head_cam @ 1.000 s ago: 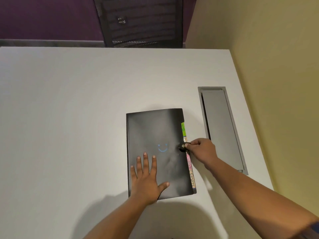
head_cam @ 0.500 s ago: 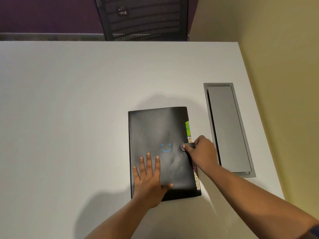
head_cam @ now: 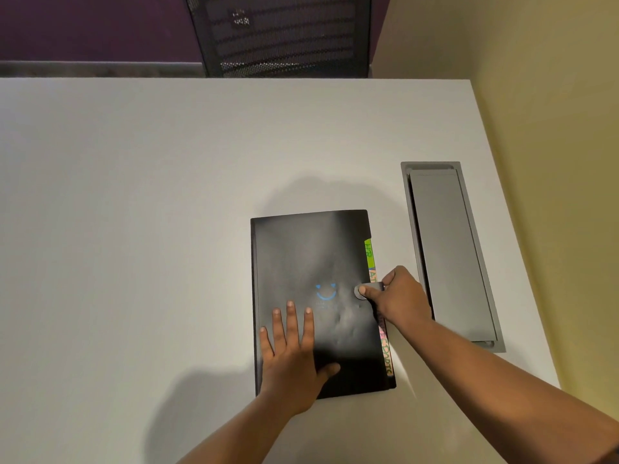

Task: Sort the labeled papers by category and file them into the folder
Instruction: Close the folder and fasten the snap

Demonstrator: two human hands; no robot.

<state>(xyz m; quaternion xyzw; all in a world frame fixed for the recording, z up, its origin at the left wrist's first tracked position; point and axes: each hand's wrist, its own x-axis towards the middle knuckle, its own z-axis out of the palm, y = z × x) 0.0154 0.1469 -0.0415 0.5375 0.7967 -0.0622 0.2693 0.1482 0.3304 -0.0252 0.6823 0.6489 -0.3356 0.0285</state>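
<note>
Right grip (head_cam: 398,296) pinching snap tab (head_cam: 363,292) at folder (head_cam: 311,262) edge; left grip (head_cam: 293,356) flat, released, pressing cover nearer; long axis running away, folder leftward of pinch.

A closed black plastic folder (head_cam: 311,262) lies on the white bench (head_cam: 134,195); the left hand (head_cam: 291,360) presses flat on its cover; the right hand (head_cam: 400,301) pinches the grey snap tab (head_cam: 363,291) at its edge.
</note>
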